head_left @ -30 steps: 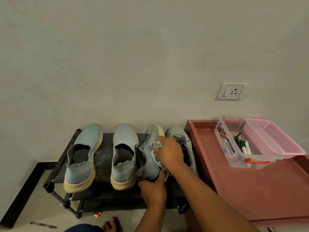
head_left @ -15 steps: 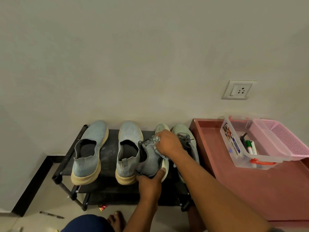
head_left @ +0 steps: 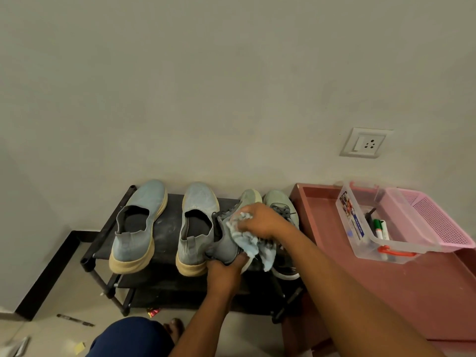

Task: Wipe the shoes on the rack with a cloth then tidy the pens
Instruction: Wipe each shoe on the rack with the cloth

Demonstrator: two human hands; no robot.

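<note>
Plain grey wall behind, low black tube-frame shoe rack [head_left: 164, 235] against it, dark red table [head_left: 386, 292] just to its right. Your left hand [head_left: 223, 273] grips the heel of a grey lace-up sneaker [head_left: 226, 243], tilted on its side on the rack's top shelf. Your right hand [head_left: 262, 220] has fingers curled round a pale blue crumpled cloth [head_left: 248, 240], pressing it on that sneaker's upper; loose cloth hangs toward the heel. Its pale green-toed mate [head_left: 279, 202] sits just right, mostly behind your right arm. Two light blue slip-on shoes with cream soles [head_left: 140, 228] stand left of it, toes to the wall. On the table: clear plastic box [head_left: 360, 228] holding green-and-white marker pens [head_left: 380, 229], touching a pink mesh basket [head_left: 435, 220]. One dark pen [head_left: 75, 320] lies on the floor, left of the rack.
</note>
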